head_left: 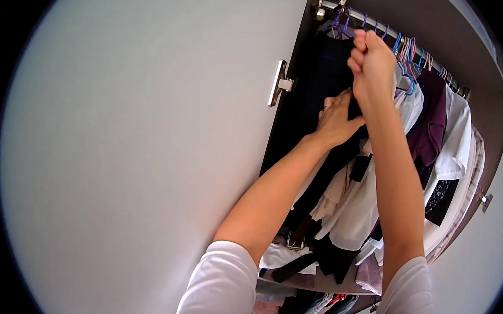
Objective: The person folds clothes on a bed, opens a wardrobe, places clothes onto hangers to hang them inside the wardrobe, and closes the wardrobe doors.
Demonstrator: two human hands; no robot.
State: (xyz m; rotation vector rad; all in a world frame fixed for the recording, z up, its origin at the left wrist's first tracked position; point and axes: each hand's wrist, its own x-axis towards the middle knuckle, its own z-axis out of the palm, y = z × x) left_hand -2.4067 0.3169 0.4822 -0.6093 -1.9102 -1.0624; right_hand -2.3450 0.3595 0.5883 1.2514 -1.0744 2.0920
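Note:
My left hand (337,120) lies against the dark garments on the left of the wardrobe, its fingers stretched out and partly lost among the cloth. A black garment (324,62) hangs beside it on a purple hanger (336,30). Higher up and to the right, my right hand (374,62) is closed in a fist just below the hanging rail (369,21). What the fist holds, if anything, is hidden. White clothes (413,108) on blue hangers hang just right of it.
A pale wardrobe door (151,141) with a metal hinge (280,83) fills the left. Farther right hang a purple garment (431,123) and a white shirt (454,132). A belt buckle (295,241) dangles low, and folded clothes (323,306) lie on a lower shelf.

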